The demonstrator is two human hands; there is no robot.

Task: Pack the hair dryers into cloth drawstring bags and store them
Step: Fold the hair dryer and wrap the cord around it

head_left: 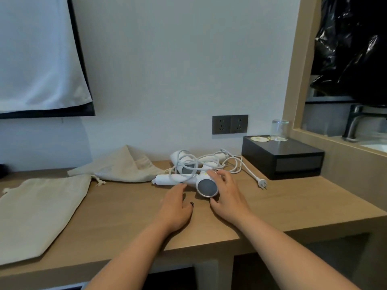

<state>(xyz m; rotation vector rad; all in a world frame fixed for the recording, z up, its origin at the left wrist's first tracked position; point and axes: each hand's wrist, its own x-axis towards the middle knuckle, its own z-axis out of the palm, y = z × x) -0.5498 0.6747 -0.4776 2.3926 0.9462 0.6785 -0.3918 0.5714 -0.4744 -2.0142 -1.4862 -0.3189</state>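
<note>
Near hair dryer (204, 184): white, lying on the wooden surface (282, 206), its round grey end cap turned toward the camera, its handle stretching left.
Far hair dryer (184, 162): white, lying just behind the near one, close to the wall; its cord is looped over both bodies.
Cords (234, 164): white, tangled over and beside the dryers; one trails right and ends in a plug (262, 183) lying on the surface.
Right hand (227, 192): fingers curved over the top and right side of the near dryer's barrel, thumb below the grey cap; it touches the dryer, though a firm grip cannot be told.
Left hand (176, 203): fingers loosely extended, relaxed, tips reaching the near dryer's handle; it holds nothing.
Near drawstring bag (39, 214): beige cloth, flat on the left part of the surface, well apart from the dryers.
Far drawstring bag (123, 167): beige cloth, rumpled, against the wall, its right edge just beside the dryers; its knotted string (100, 182) lies in front.
Black box (282, 156): at the right on the surface, carrying an upturned glass (279, 130) and a round coaster (259, 139).
Wall sockets (230, 124): dark double plate above the dryers.
Faucet (356, 122): at the far right behind a wooden frame.
</note>
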